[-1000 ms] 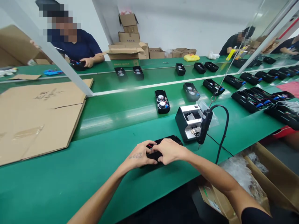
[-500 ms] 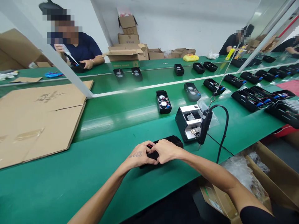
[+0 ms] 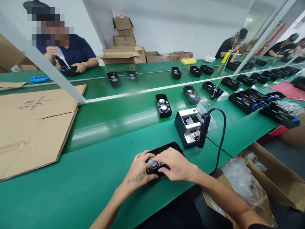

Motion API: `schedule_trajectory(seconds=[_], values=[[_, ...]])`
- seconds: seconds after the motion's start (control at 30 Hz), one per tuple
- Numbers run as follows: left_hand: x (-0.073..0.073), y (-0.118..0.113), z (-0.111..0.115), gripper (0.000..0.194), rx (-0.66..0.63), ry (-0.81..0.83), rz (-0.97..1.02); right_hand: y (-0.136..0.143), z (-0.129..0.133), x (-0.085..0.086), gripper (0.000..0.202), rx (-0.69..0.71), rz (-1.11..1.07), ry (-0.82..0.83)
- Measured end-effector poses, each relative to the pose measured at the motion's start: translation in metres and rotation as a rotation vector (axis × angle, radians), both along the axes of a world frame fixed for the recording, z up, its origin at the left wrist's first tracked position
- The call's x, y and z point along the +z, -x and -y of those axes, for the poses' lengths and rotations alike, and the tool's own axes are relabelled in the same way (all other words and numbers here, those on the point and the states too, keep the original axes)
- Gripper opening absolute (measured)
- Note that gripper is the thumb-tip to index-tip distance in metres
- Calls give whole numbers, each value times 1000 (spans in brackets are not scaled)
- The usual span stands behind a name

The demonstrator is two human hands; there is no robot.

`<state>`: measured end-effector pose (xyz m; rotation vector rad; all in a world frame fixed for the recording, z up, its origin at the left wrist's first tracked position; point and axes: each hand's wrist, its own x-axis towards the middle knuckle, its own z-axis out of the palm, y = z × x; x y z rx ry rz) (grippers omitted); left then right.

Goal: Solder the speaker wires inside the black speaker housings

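In front of me on the green bench lies a black speaker housing (image 3: 175, 147), open side up. A round speaker (image 3: 152, 163) with a silvery back sits at its left end, partly covered by fingers. My left hand (image 3: 139, 168) is curled round that end, thumb on the near side and fingertips by the speaker. My right hand (image 3: 177, 164) reaches over the housing from the right, its fingers bent onto the speaker's edge and thumb near the front wall. Red wiring shows between the hands. Just beyond, a black electric screwdriver (image 3: 203, 130) hangs from a cable.
A silver-and-black box-shaped device (image 3: 187, 125) stands behind the screwdriver. Another housing with two speakers (image 3: 163, 106) lies on the belt, with several more to the right. Flat cardboard (image 3: 35, 127) covers the left side. A carton with plastic bags (image 3: 240, 178) is at lower right. Co-workers sit opposite.
My hands have drawn apart slightly, revealing the speaker between them. The right hand has turned and lies lower over the housing. The camera view has shifted a little.
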<state>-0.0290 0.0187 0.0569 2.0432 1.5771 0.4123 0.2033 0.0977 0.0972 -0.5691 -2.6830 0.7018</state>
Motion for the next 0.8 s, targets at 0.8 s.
schedule_trajectory(seconds=[0.8], values=[[25, 37, -72, 44, 64, 507, 237, -129, -89, -79, 41, -997, -918, 252]])
